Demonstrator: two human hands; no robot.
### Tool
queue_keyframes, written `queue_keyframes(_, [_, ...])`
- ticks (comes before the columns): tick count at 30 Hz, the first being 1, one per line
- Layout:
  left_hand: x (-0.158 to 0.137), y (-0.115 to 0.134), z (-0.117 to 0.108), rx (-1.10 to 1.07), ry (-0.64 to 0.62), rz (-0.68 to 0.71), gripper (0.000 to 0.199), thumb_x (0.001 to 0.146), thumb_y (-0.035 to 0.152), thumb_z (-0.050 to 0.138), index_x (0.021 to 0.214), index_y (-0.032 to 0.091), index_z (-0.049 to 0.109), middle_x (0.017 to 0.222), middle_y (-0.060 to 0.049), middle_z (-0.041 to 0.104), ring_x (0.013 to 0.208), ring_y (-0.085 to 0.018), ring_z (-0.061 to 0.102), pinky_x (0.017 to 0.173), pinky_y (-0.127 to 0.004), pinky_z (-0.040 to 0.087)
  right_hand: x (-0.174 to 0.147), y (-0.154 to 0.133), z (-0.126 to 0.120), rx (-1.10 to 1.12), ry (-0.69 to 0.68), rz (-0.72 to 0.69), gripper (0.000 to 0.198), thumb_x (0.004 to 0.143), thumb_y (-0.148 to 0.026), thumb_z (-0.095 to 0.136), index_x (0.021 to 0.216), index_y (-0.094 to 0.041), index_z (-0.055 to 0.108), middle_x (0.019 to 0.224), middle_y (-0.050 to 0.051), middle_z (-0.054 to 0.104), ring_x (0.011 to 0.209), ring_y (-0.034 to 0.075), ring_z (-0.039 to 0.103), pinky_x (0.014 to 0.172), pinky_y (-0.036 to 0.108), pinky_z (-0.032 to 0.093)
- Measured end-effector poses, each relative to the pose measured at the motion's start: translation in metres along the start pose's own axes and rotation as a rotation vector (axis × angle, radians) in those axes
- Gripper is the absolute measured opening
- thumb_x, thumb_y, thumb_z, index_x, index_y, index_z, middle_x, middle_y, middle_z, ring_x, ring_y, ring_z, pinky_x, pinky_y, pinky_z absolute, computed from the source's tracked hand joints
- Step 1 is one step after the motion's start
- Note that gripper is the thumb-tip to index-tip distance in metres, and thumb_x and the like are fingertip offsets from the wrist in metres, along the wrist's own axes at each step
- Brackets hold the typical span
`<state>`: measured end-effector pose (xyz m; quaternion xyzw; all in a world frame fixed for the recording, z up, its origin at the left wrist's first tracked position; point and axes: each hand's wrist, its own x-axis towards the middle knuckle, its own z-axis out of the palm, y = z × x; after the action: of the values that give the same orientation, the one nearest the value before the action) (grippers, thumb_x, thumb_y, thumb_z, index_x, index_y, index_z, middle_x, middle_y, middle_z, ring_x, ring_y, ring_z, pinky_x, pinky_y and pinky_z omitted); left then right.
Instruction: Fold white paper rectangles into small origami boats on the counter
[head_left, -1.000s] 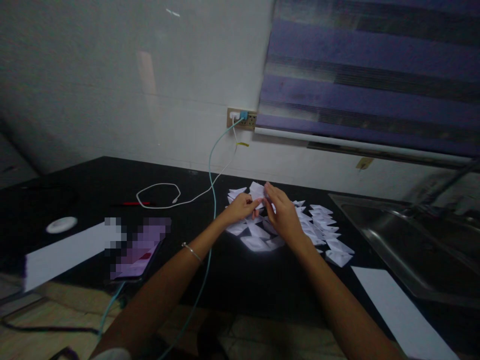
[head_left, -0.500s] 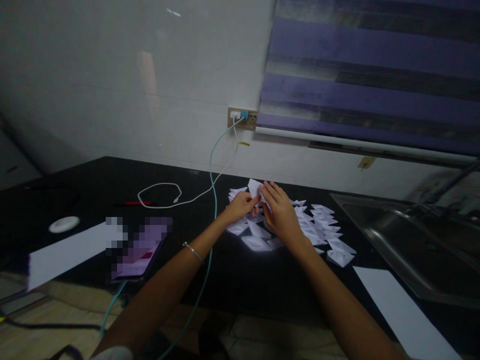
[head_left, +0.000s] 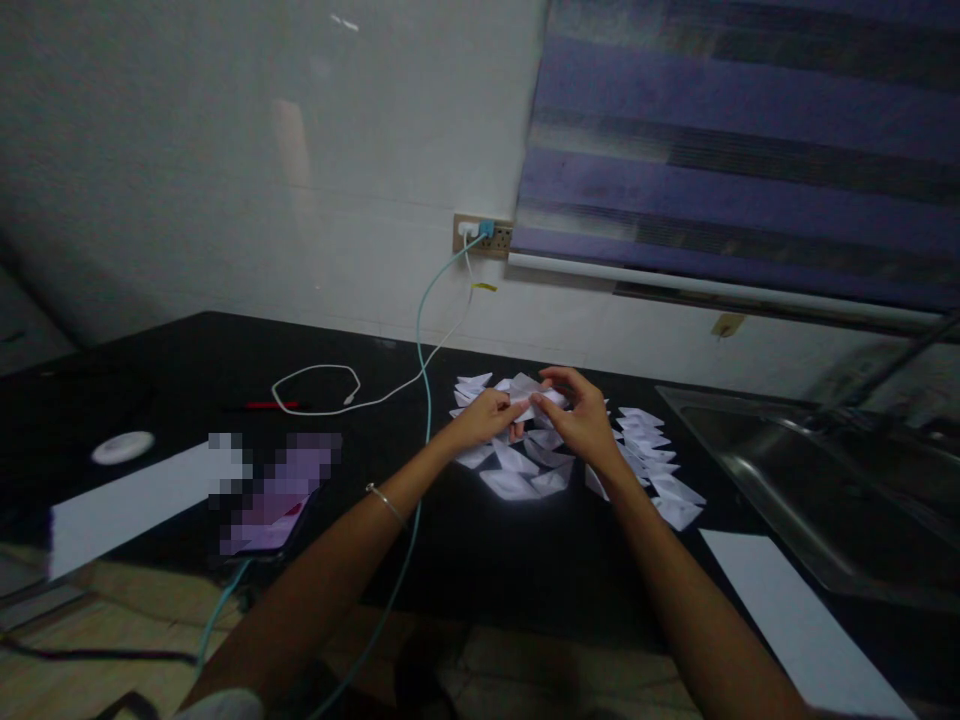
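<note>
Between my two hands is a piece of folded white paper [head_left: 527,388], raised a little above the black countertop [head_left: 517,560]. My left hand [head_left: 486,415] pinches its left side between thumb and fingers. On its right side, the thumb of my right hand [head_left: 577,410] presses the paper, the fingers curling behind. Below and around both hands lie many folded white paper boats [head_left: 512,484], some hidden by my hands. More paper boats [head_left: 643,430] stand in a row to the right of my right hand.
A white paper strip [head_left: 795,620] lies at right, before the steel sink [head_left: 750,480]. At left are another paper strip [head_left: 142,505], a phone [head_left: 277,500], a white round object [head_left: 123,447] and a red pen [head_left: 262,405]. A teal cable [head_left: 428,400] crosses the counter from the wall socket [head_left: 501,238].
The folded paper has tipped from upright to flatter and lower. My right hand has turned, its thumb now on the paper's near side instead of its fingers lying over it.
</note>
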<state>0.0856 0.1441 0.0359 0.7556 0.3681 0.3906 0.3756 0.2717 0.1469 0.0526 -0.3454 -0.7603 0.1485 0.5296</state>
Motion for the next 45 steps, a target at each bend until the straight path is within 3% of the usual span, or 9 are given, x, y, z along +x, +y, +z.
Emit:
queue_keyframes(4, [-0.001, 0.001, 0.002, -0.037, -0.036, 0.017, 0.053, 0.098, 0.042, 0.047, 0.058, 0.012, 0.065, 0.055, -0.005, 0.064, 0.048, -0.009, 0.055, 0.053, -0.022, 0.041, 0.003, 0.002, -0.007, 0.156, -0.098, 0.085, 0.025, 0.078, -0.025, 0.071, 0.101, -0.019, 0.065, 0.091, 0.004, 0.066, 0.088, 0.019, 0.066, 0.083, 0.036, 0.054])
queue_keyframes(9, [-0.004, 0.007, 0.001, 0.007, -0.032, 0.012, 0.053, 0.098, 0.040, 0.046, 0.057, 0.012, 0.065, 0.054, -0.005, 0.063, 0.047, -0.008, 0.053, 0.052, -0.022, 0.039, 0.004, -0.001, -0.011, 0.161, -0.114, 0.117, 0.018, 0.077, -0.026, 0.071, 0.093, -0.019, 0.066, 0.091, 0.004, 0.068, 0.087, 0.019, 0.066, 0.075, 0.032, 0.053])
queue_keyframes(20, [-0.005, 0.005, 0.000, 0.203, 0.047, 0.050, 0.048, 0.095, 0.039, 0.047, 0.057, 0.015, 0.064, 0.053, -0.003, 0.061, 0.051, -0.011, 0.053, 0.052, -0.024, 0.037, 0.001, 0.003, -0.007, -0.008, 0.043, -0.006, 0.013, 0.078, -0.029, 0.072, 0.087, -0.020, 0.069, 0.080, 0.003, 0.071, 0.074, 0.019, 0.069, 0.073, 0.035, 0.056])
queue_keyframes(32, [-0.001, 0.001, 0.006, 0.109, 0.071, -0.049, 0.050, 0.096, 0.042, 0.047, 0.059, 0.013, 0.064, 0.051, -0.002, 0.059, 0.045, -0.009, 0.051, 0.050, -0.023, 0.038, -0.001, -0.006, -0.007, -0.128, 0.063, -0.092, 0.009, 0.082, -0.019, 0.063, 0.085, -0.020, 0.072, 0.083, 0.004, 0.072, 0.074, 0.019, 0.067, 0.074, 0.035, 0.054])
queue_keyframes(37, [-0.001, 0.000, 0.005, 0.175, 0.072, 0.010, 0.051, 0.096, 0.043, 0.047, 0.058, 0.013, 0.064, 0.052, -0.003, 0.062, 0.049, -0.010, 0.055, 0.054, -0.023, 0.040, 0.002, -0.009, -0.004, -0.138, 0.026, -0.142, 0.009, 0.084, -0.016, 0.059, 0.084, -0.020, 0.068, 0.093, 0.007, 0.066, 0.087, 0.021, 0.064, 0.077, 0.036, 0.054])
queue_keyframes(42, [-0.001, -0.005, 0.004, 0.165, 0.080, 0.026, 0.049, 0.096, 0.042, 0.047, 0.063, 0.012, 0.066, 0.057, -0.004, 0.064, 0.053, -0.011, 0.058, 0.056, -0.023, 0.042, 0.003, -0.003, -0.006, -0.195, -0.003, -0.154, 0.002, 0.081, -0.019, 0.065, 0.083, -0.020, 0.066, 0.107, 0.010, 0.056, 0.105, 0.024, 0.058, 0.093, 0.045, 0.050])
queue_keyframes(45, [0.001, -0.010, 0.002, 0.105, 0.075, 0.027, 0.047, 0.096, 0.043, 0.048, 0.067, 0.012, 0.067, 0.058, -0.004, 0.065, 0.053, -0.011, 0.058, 0.055, -0.023, 0.041, 0.003, 0.002, -0.011, -0.144, -0.102, -0.105, 0.006, 0.080, -0.023, 0.069, 0.085, -0.020, 0.066, 0.110, 0.009, 0.056, 0.106, 0.024, 0.058, 0.085, 0.041, 0.054])
